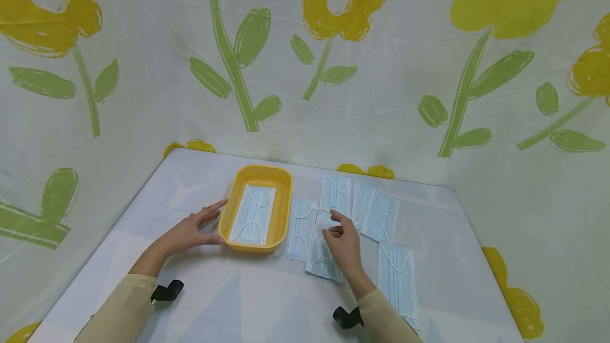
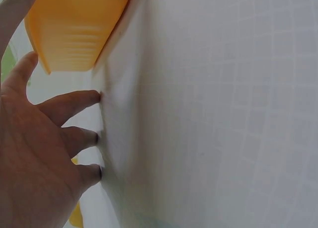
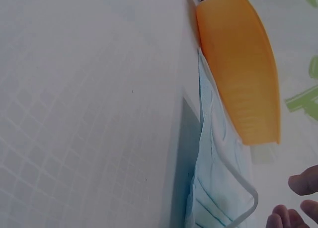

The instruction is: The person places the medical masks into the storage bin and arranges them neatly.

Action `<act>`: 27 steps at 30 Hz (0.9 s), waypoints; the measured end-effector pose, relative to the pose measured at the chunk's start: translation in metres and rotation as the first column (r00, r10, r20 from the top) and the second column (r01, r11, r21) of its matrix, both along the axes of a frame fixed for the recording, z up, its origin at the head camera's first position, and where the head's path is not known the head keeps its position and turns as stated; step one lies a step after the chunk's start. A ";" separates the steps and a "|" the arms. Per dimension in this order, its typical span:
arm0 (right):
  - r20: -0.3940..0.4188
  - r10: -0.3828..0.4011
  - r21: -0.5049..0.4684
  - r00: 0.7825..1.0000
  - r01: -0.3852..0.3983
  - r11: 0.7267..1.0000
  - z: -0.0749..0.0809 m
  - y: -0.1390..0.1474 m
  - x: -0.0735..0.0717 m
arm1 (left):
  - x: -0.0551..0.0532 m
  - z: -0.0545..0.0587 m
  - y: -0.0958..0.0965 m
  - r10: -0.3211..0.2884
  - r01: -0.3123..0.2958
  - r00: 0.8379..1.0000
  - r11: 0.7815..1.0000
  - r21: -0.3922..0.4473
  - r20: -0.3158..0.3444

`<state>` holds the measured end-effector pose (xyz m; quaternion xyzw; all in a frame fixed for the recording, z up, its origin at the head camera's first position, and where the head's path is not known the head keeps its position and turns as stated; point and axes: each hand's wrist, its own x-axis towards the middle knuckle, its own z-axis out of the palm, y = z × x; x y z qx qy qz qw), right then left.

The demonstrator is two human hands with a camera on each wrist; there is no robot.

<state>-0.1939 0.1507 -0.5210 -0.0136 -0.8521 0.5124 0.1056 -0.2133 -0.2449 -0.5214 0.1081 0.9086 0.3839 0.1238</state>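
Note:
A yellow plastic tray (image 1: 254,249) stands on the table with a light blue face mask (image 1: 251,215) lying flat inside it. My left hand (image 1: 187,233) is at the tray's left side, fingers spread; the thumb and index fingertip reach its wall. Over another face mask (image 1: 316,250), just right of the tray, my right hand (image 1: 347,247) hovers with bent fingers. A gap shows between its thumb and fingers (image 3: 304,182). This mask's near edge rises off the table, and a white ear loop (image 3: 237,176) stands out from it. Whether a fingertip touches a loop is unclear.
Several more masks lie to the right: one beside the tray (image 1: 296,234), a few toward the back (image 1: 380,218), and one nearer the front right (image 1: 396,279). Flower-printed cloth (image 1: 367,105) walls off the back and sides of the white table (image 1: 214,290).

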 end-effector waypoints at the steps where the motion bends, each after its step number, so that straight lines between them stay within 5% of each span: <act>1: -0.003 -0.002 0.000 1.000 0.002 1.000 0.000 0.001 0.000 | 0.000 0.000 0.000 -0.001 0.001 1.000 1.000 -0.001 -0.002; 27: 0.019 -0.085 0.005 0.996 0.085 0.996 -0.003 0.035 0.016 | -0.001 -0.003 -0.002 -0.014 0.014 1.000 1.000 0.024 -0.003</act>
